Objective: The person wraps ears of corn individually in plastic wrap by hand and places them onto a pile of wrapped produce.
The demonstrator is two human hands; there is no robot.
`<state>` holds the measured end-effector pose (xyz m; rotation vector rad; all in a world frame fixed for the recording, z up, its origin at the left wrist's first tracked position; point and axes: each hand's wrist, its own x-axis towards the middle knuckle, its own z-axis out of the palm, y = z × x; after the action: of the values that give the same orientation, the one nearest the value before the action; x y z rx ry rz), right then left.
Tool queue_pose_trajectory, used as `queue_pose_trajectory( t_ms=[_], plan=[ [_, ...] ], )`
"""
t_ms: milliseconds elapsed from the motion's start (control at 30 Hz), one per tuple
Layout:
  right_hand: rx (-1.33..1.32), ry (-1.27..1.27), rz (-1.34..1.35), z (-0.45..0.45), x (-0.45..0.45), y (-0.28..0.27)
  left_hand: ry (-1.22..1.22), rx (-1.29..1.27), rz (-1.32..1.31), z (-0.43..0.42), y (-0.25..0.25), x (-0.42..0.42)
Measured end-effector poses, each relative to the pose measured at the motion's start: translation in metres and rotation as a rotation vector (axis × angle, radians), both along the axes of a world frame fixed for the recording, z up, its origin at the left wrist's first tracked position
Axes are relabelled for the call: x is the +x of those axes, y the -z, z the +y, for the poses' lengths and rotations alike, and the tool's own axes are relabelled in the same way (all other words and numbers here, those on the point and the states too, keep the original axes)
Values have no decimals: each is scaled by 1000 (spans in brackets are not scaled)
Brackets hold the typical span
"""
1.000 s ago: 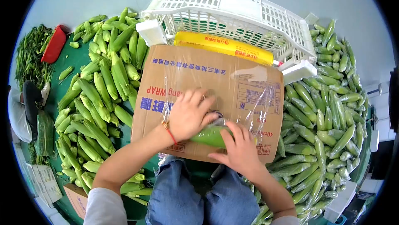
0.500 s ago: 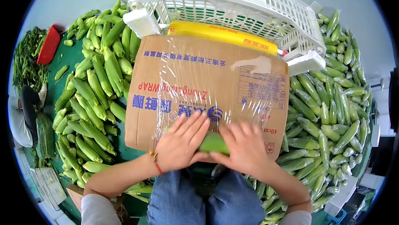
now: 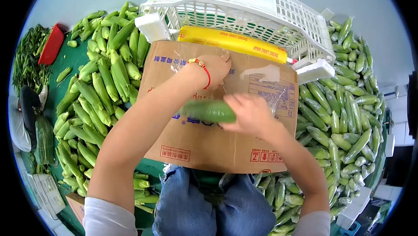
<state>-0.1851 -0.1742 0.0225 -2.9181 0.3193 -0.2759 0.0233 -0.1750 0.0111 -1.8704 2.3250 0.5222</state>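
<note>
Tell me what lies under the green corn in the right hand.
Under the green corn in the right hand is brown cardboard, its blue print partly showing below the corn. The surface directly beneath is covered; blur hides whether they touch.

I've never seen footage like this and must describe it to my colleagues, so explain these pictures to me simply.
There is no machine here: a person works with two bare hands. The view comes from a camera worn on the head, looking forward and down. The right hand holds a green ear of corn, blurred, above printed cardboard. The left hand is near the cardboard's far edge; its grip is unclear. Just beyond lies a yellow roll, in front of a white crate. Loose corn is heaped on the left, and corn in clear wrap on the right.
</note>
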Motion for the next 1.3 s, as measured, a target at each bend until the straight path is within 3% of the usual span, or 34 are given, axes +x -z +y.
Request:
queue_pose_trajectory(
  t_ms=[100,200,267,333,367,400,467,500,533,600,633,667,733,767,800,867,900,967,1000,1033,1067,1100,1133,1167,1200,1267,1300],
  plan=[
    [165,-54,233,35,-40,-22,1,-109,81,-3,26,6],
    [466,-86,548,67,-85,-35,-16,-64,103,6,-2,5],
    [779,45,558,75,-107,-39,-102,-357,448,29,1,2],
    [1019,288,211,83,-130,-15,-296,-702,553,69,-6,-31],
    [1140,410,35,86,-135,-4,-62,-737,523,96,-10,-51],
    [1507,502,25,85,-132,-6,176,-759,500,116,-10,-66],
    [2218,666,15,72,-112,-23,68,-751,588,124,3,-77],
    [2294,618,90,73,-96,-29,7,-762,622,123,5,-80],
    [2363,561,56,78,-83,-28,-177,-752,1034,117,5,-81],
    [3028,205,-173,80,-60,-21,-572,-617,1846,106,-7,-82],
    [3100,-85,-260,90,-47,-3,-687,-318,2321,108,-21,-84],
    [3140,-373,-362,103,-34,23,-663,-246,2451,109,-17,-82],
    [3082,-312,-424,104,-23,15,-559,-111,2712,100,-3,-71],
    [3051,-281,-452,104,-17,11,-756,-152,2633,100,-3,-70],
    [3009,46,-400,101,-20,-6,-871,-221,2424,102,-4,-68],
    [2766,446,-279,103,-35,-4,-1107,-331,2137,111,-4,-60],
    [2661,356,-208,98,-44,6,-1131,-434,1844,115,-5,-54],
    [1628,442,-73,91,-60,-6,-1149,-535,1613,126,8,-42],
    [1109,469,1,84,-67,-15,-1064,-648,833,142,28,-26],
    [819,466,-127,78,-73,-17,-999,-599,818,153,28,-20],
    [750,443,-265,75,-76,-23,-922,-532,582,159,5,-21],
    [655,427,-390,71,-79,-33,-963,-539,611,160,-7,-34],
    [522,344,-586,63,-82,-41,-1080,-324,1054,169,6,-33],
    [377,237,-759,55,-80,-46,-1170,-65,1293,182,12,-42],
    [414,167,-934,45,-70,-49,-1290,205,1473,195,18,-51],
    [870,20,-1156,38,-62,-58,-1172,420,1460,225,33,-60],
    [1298,-41,-1189,48,-61,-62,-1102,522,1446,242,40,-64]
  ],
)
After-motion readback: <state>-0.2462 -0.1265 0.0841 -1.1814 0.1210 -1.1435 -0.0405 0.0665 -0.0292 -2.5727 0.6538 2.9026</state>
